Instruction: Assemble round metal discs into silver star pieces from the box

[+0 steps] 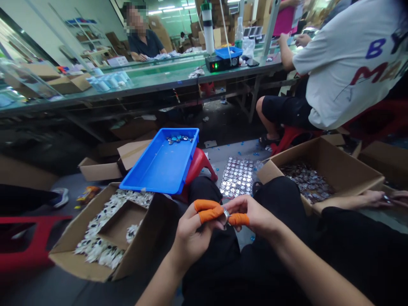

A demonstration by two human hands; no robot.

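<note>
My left hand (194, 231) and my right hand (251, 214) meet over my lap, both wearing orange finger cots. Together they pinch a small round silvery part (226, 216) between thumbs and fingertips. A blue plastic tray (159, 165) rests ahead on a red stool (199, 163), with several small round pieces (178, 139) at its far end. To the left an open cardboard box (108, 231) holds many white and dark small parts. A sheet of shiny round parts (237, 176) lies on the floor ahead. On the right, another cardboard box (321, 170) holds many metallic pieces.
A person in a white shirt (347, 59) sits on a red stool at the right by a long green workbench (153, 78). Another person sits behind the bench. Someone's hand (382, 197) reaches in at the right. A red stool (25, 238) stands at the left.
</note>
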